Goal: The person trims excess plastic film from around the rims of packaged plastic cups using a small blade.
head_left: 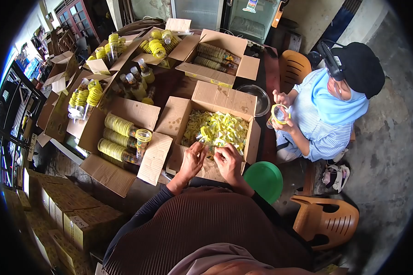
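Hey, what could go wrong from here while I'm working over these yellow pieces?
The yellow pieces lie loose in the open box, so the left hand or right hand might brush some out. The yellow-rimmed cup sits beside an open flap to the left, so a stray leftward sweep could perhaps knock it.

The bare left hand (pixel 193 159) and bare right hand (pixel 229 159) stand close together over the near side of an open brown cardboard box (pixel 223 97) heaped with small yellow-and-white pieces (pixel 220 126), while a blue-striped-shirted person (pixel 303 110) at right holds a yellow-rimmed clear container (pixel 280 114).
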Tool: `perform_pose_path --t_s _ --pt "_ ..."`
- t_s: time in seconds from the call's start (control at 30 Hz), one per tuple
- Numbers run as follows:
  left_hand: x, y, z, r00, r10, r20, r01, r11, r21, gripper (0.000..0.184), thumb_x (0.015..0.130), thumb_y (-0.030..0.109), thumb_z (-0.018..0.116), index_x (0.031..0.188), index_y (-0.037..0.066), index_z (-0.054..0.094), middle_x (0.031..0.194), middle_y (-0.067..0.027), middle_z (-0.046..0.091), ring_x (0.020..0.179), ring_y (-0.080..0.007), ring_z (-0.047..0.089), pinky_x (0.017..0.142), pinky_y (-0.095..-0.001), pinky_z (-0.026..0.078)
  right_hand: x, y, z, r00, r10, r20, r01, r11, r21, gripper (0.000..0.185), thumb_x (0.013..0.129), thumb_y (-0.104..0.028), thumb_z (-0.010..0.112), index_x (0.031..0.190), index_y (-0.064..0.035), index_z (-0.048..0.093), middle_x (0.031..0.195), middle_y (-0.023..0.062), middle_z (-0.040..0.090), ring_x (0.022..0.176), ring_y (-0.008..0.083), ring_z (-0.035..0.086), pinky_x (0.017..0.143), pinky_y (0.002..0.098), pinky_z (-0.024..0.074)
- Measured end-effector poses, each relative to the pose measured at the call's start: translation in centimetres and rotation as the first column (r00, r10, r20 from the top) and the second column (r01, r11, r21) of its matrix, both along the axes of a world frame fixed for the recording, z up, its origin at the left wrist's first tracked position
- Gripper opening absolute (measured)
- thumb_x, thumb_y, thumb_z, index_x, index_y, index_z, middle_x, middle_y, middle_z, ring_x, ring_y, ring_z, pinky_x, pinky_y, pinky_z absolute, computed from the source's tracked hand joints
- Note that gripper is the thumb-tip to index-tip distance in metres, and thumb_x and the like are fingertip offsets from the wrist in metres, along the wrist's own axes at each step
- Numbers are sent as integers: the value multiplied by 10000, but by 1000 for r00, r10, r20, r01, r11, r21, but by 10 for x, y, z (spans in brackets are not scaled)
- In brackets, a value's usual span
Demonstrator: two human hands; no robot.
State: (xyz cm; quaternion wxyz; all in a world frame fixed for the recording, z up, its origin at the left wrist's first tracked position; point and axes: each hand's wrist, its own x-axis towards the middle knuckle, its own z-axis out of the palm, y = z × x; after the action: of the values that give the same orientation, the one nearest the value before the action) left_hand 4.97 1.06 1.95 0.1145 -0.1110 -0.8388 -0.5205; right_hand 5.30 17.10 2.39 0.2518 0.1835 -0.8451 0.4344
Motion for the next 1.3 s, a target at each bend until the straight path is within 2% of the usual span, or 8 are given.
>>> perform_pose_path --t_s 0.13,0.43,0.5,0.57,0.77,0.87,1.23,1.3 --pt "-3 -2 -5 987 -11 -163 5 999 -40 106 920 63 615 917 -30 565 805 -186 561 714 -391 587 622 -423 457 3 4 1 999 -36 -36 38 999 37 192 726 5 717 902 -41 654 778 89 552 717 266 594 616 375 487" --pt "0 2 0 980 -89 -176 68 990 -122 68 857 -18 629 912 -20 589 849 -167 580 824 -361 563 719 -446 458 0 -3 -3 993 -100 -62 111 973 204 143 761 -30 694 893 -46 640 790 91 551 741 275 600 638 388 492" --pt "2 5 -6 922 -202 -330 159 976 -151 105 841 -22 635 941 -15 606 884 -162 592 841 -364 561 739 -441 462 -7 -1 -11 990 -127 -61 137 966 220 131 763 -31 690 880 -44 634 782 95 555 733 282 601 636 390 491" --pt "2 7 -12 931 -216 -294 192 975 -111 138 834 -22 638 968 -3 617 924 -156 600 854 -369 558 750 -438 466 -16 6 -19 985 -130 114 125 991 51 153 758 0 699 890 -21 625 779 129 577 683 312 613 605 372 487" --pt "-8 -3 -9 943 -136 -304 81 980 -184 109 833 -32 647 915 12 590 888 -145 569 824 -370 539 731 -434 464 3 10 -2 994 -50 102 59 994 -91 165 741 12 693 891 -28 635 752 112 546 669 291 589 602 382 480" --pt "-9 -2 -8 940 -147 -309 101 982 -160 116 829 -33 654 920 7 591 902 -147 586 843 -370 551 748 -431 471 4 9 -6 996 -86 -21 87 988 124 178 748 -18 707 913 -37 644 788 97 534 748 280 591 635 389 488" --pt "-7 -6 -16 949 -168 -265 130 979 -156 131 830 -31 643 954 -4 609 940 -149 603 883 -370 565 787 -424 484 -5 -2 -13 994 -111 -21 113 963 244 194 756 -28 684 941 -39 626 838 114 529 774 290 586 646 402 494" --pt "1 0 -16 904 -313 -292 258 943 -212 147 817 -37 646 957 -7 617 1005 -158 614 932 -363 581 828 -424 487 -17 3 -19 984 -177 4 171 957 233 170 751 -14 679 912 -28 627 825 129 558 755 308 600 627 403 495"
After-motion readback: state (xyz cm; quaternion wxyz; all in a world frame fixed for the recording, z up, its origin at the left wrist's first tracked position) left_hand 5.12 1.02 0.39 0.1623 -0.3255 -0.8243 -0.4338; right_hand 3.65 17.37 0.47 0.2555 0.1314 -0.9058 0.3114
